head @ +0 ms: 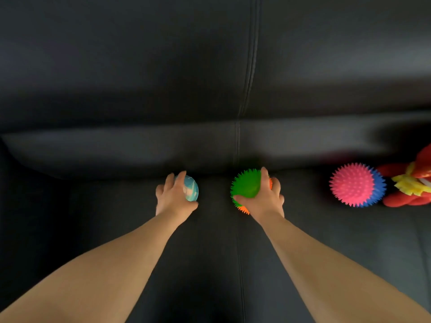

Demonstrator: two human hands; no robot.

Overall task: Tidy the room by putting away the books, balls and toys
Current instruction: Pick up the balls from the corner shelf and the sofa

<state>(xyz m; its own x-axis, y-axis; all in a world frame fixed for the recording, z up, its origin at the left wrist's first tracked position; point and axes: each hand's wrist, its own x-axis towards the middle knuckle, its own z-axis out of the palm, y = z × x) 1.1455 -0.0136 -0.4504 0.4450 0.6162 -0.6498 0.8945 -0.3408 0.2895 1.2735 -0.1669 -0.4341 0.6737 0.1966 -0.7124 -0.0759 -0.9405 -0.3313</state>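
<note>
Both arms reach out over a black leather sofa seat (210, 264). My left hand (173, 197) curls round a smooth blue and white ball (191, 188) near the back of the seat. My right hand (264, 198) grips a spiky green and orange ball (246, 186), thumb under it and fingers over its top. Further right a spiky pink and blue ball (355, 184) lies on the seat by itself. Against it, at the frame's right edge, lies a red and yellow plush toy (412, 180), partly cut off.
The sofa's backrest (163, 66) rises behind the balls, with a stitched seam (249, 66) running down its middle. A seam also divides the seat cushions between my arms. The left of the seat is dark.
</note>
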